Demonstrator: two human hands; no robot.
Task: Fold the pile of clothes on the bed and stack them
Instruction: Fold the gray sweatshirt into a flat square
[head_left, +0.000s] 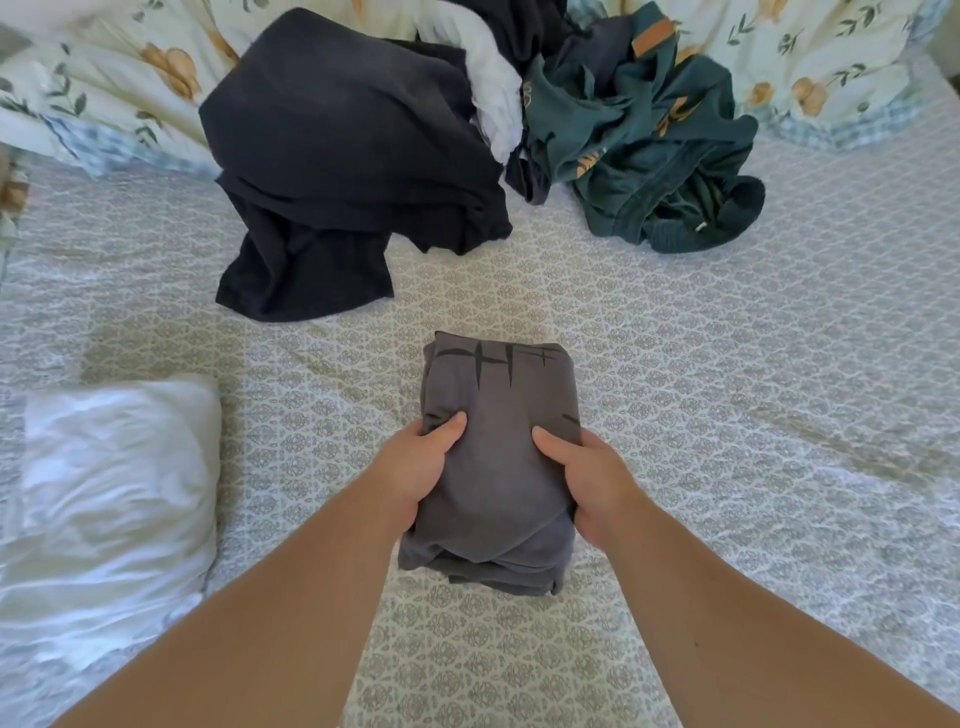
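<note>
On the bed, both hands' fingers grip the folded grey shirt.

Two bare forearms come in from the bottom edge, one per side; no sleeves anywhere in shot, so whatever top is worn ends above what the camera catches; left hand and right hand both bare too, no gloves; wrists plain, no watch, no bands; no rings on the fingers that show; thumbnails look short and unpainted; arms are smooth, no marks or tattoos that I can make out.
</note>
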